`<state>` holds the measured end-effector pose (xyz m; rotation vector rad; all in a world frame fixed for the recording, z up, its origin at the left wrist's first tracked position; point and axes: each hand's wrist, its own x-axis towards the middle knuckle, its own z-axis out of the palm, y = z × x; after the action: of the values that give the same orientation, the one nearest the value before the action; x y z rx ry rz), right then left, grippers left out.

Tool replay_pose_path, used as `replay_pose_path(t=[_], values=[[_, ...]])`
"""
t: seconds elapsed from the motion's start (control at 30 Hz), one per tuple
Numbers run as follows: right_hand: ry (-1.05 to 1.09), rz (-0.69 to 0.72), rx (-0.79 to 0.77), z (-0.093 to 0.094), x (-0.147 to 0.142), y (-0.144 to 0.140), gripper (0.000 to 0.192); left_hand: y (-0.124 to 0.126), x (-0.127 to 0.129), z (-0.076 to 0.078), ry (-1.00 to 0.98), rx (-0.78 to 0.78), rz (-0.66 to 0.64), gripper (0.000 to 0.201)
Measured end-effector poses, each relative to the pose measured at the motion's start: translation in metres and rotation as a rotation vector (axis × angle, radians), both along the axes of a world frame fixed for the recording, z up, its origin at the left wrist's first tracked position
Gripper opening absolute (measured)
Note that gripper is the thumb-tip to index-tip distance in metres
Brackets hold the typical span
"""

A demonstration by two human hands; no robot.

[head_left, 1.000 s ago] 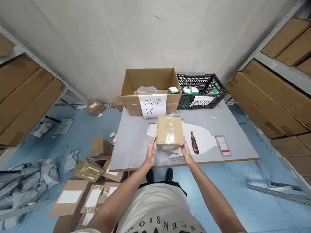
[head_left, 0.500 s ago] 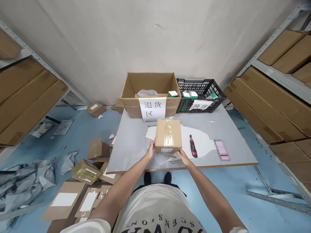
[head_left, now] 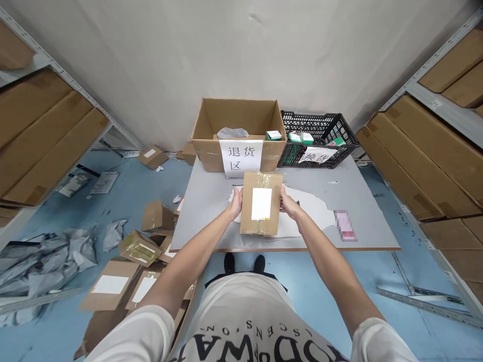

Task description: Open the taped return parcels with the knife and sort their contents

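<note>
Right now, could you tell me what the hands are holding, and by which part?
Both hold a small brown cardboard box with a white label, above the grey table: left hand on its left side, right hand on its right side.

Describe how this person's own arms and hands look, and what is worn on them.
Both arms are bare from the short white T-shirt sleeves down. The left hand and right hand wear no gloves; no watch, rings or wristbands are visible. The white shirt front carries dark block lettering, only partly readable.
</note>
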<state>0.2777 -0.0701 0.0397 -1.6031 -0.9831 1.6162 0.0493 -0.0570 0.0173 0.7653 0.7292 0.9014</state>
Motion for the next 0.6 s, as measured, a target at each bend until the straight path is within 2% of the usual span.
replay_pose_path(t=[0.13, 0.27, 0.4, 0.6], values=[[0.032, 0.015, -0.098, 0.01, -0.006, 0.02, 0.076, 0.012, -0.001, -0.001, 0.037, -0.141, 0.007, 0.087], [0.032, 0.043, -0.189, 0.012, -0.006, 0.034, 0.081, 0.03, -0.008, 0.002, 0.079, -0.286, -0.07, 0.103], [0.039, 0.069, -0.277, 0.006, -0.006, 0.037, 0.085, 0.036, -0.013, 0.002, 0.097, -0.378, -0.156, 0.109], [0.155, 0.085, -0.22, -0.01, -0.011, 0.028, 0.082, 0.034, -0.015, -0.014, 0.107, -0.399, -0.101, 0.106]])
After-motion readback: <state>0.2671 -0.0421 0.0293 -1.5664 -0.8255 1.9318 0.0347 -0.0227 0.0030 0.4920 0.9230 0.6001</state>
